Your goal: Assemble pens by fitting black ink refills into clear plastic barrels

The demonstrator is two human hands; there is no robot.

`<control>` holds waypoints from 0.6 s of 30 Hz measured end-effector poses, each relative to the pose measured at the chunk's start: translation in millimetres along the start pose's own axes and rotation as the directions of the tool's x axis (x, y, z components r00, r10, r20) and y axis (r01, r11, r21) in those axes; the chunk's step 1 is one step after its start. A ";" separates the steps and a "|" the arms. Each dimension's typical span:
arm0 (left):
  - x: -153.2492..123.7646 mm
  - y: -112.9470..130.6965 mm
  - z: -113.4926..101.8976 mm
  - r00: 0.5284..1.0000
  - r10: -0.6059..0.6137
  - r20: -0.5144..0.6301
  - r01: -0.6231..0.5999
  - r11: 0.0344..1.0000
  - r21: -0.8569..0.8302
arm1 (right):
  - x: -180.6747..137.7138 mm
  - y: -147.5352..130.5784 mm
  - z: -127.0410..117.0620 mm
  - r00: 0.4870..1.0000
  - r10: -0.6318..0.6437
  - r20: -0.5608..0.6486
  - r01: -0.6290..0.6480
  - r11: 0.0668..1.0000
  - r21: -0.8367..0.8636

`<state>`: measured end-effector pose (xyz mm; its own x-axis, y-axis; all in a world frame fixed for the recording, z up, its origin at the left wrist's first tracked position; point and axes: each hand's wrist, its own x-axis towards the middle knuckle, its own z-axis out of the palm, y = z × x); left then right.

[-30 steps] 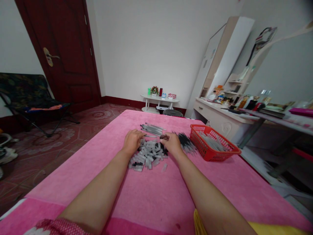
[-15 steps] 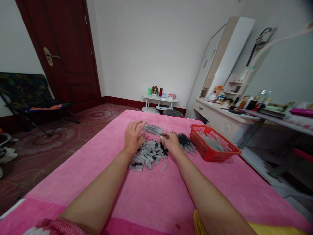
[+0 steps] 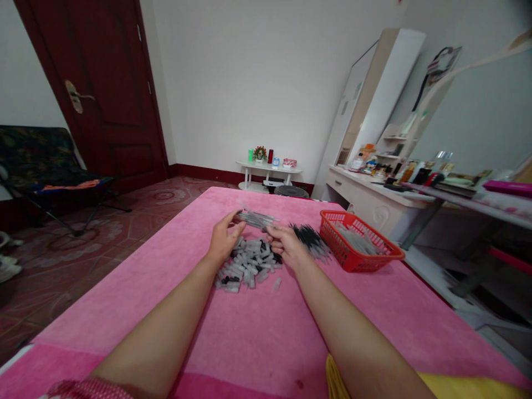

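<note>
A bundle of thin grey sticks that look like pen refills is held crosswise above the pink cloth. My left hand grips its left end between thumb and fingers. At the right end, the fingers of my right hand are closed in a pinch on the sticks. Just below and between my hands lies a heap of small clear and black caps. Right of my right hand, more sticks with black ends are spread in a pile.
A red plastic basket holding more thin sticks stands beside the pile on the right. Beyond the cloth are a small white table, a dressing table, a folding chair and a dark red door.
The bundle and both hands sit slightly lower, and its sticks look more fanned out. My right hand has turned a little, its fingers curled more. The whole view has shifted slightly.
</note>
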<state>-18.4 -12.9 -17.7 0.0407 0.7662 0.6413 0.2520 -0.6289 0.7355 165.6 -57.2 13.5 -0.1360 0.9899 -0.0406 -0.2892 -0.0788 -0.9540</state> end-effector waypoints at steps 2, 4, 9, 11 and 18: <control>0.1 3.7 5.2 0.985 -0.146 0.093 0.164 0.960 -0.227 | -1.5 4.3 5.3 1.000 0.005 -0.018 -0.007 0.993 -0.121; 1.9 4.0 7.4 0.944 -0.288 0.158 0.328 0.855 -0.402 | -2.9 6.1 9.9 1.000 0.009 -0.026 -0.015 0.972 -0.232; 12.8 -8.2 -8.6 0.838 -0.546 0.005 0.403 0.613 -0.679 | -2.7 -4.1 6.7 0.999 -0.031 0.040 0.047 0.866 -0.498; 16.6 -14.7 -18.9 0.779 -0.617 -0.106 0.354 0.574 -0.738 | -0.4 -11.5 -6.0 0.997 -0.074 -0.004 0.055 0.772 -0.634; 16.2 -22.9 -20.9 0.761 -0.631 -0.151 0.345 0.590 -0.730 | 2.0 -30.0 -70.8 0.926 -0.271 -0.262 -0.061 0.579 -0.813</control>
<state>-43.8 11.2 -19.6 -0.2741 0.9600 0.0569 -0.5427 -0.2033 0.8150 241.1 -44.5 21.0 0.2011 0.9691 0.1430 0.6116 -0.0102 -0.7911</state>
